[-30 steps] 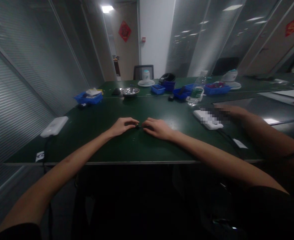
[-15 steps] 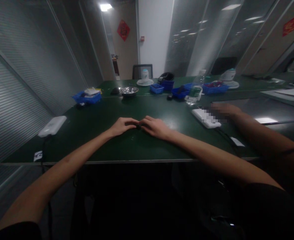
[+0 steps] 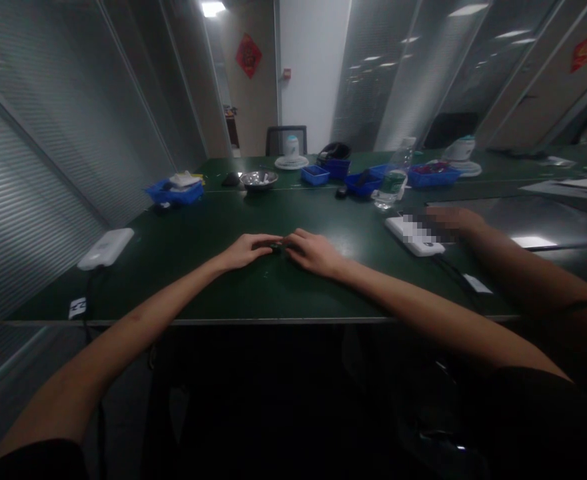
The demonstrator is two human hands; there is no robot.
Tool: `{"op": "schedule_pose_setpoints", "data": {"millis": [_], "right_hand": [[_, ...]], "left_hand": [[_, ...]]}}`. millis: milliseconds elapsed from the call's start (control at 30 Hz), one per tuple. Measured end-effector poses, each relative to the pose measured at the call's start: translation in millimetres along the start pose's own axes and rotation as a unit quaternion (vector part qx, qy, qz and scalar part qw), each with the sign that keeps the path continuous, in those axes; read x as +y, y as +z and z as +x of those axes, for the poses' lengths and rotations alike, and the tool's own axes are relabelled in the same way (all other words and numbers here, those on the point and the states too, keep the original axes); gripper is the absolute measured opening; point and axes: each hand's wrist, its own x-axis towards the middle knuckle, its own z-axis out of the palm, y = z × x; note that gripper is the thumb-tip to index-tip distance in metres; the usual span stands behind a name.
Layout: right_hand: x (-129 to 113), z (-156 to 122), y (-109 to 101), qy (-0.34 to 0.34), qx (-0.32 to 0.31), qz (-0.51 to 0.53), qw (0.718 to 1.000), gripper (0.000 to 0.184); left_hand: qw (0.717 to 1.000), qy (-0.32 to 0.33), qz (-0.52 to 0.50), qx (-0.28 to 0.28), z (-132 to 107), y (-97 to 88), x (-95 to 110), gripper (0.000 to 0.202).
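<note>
The table [image 3: 198, 267] is smooth and faintly glossy (ceiling lights reflect in it); the small part [image 3: 276, 247] looks matt, the bowl [image 3: 258, 179] shiny metal, the bins [image 3: 174, 193] plastic.

Dim office around a long dark green desk [image 3: 198, 280]: blind-covered glass walls [image 3: 48, 133] either side of it, white pillar [image 3: 313, 67], empty chair [image 3: 286, 139] and lit ceiling lamp [image 3: 212, 8] beyond its far end.
</note>
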Motion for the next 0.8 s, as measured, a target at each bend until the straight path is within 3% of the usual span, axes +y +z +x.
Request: {"op": "schedule_pose_setpoints", "data": {"millis": [267, 433, 600, 800], "right_hand": [[0.3, -0.3, -1.3, -0.007, 0.01, 0.001, 1.0, 0.029], [-1.1, -1.2, -6.5, 0.007, 0.002, 0.008, 1.0, 0.028], [-1.4, -2.1, -10.2, 0.018, -0.002, 0.018, 1.0, 0.029], [-0.7, -2.6, -10.2, 0.018, 0.001, 0.018, 1.0, 0.029]], "left_hand": [[0.996, 0.017, 0.08, 0.021, -1.3, 0.7, -5.9, 0.035], [0.992, 0.013, 0.107, 0.072, -4.2, -10.8, -19.9, 0.029], [0.969, -0.068, 0.173, 0.163, -12.1, -43.3, -44.6, 0.028], [0.903, -0.225, 0.275, 0.243, -37.8, -99.3, -77.0, 0.029]]}}
